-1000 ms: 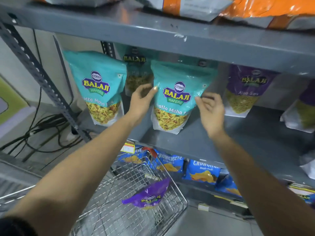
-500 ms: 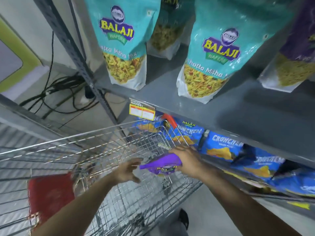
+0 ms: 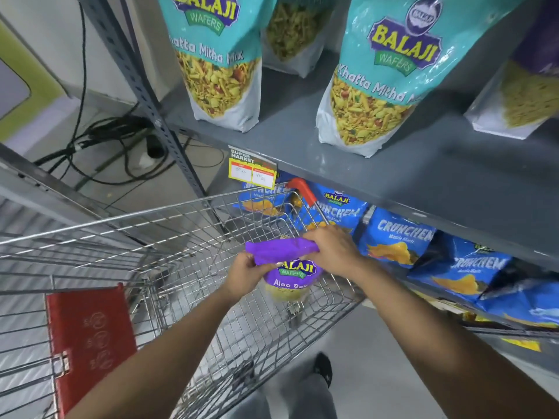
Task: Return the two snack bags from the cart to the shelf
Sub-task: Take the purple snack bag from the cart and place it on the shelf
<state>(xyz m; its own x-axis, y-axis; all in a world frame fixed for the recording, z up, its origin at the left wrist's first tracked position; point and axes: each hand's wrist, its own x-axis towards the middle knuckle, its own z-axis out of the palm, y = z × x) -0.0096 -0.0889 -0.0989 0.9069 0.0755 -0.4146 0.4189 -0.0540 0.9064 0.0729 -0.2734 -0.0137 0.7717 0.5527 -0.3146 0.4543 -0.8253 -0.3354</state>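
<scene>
Grey metal makes up the shelf (image 3: 423,176), which fills the upper right of the view and carries two teal snack bags standing upright, one on the left (image 3: 217,71) and one further right (image 3: 378,86), with a purple-topped bag (image 3: 526,95) at the right edge. A third bag (image 3: 290,34) stands behind the two teal ones, its label hidden. Below the shelf, a row of blue chip bags (image 3: 396,237) leans on the lower level. A wire cart (image 3: 181,237) sits in front of the shelf at lower left, with a red flap (image 3: 87,337) at its near end and a red handle piece (image 3: 302,192) at its far corner. Black cables (image 3: 99,140) lie on the floor beyond the shelf post. A yellow price tag (image 3: 252,170) hangs from the shelf edge just above the cart. The purple snack bag (image 3: 287,267) is held above the cart basket, below the shelf edge. The right hand (image 3: 332,252) is closed over its folded top, and the left hand (image 3: 245,276) pinches its left side.
</scene>
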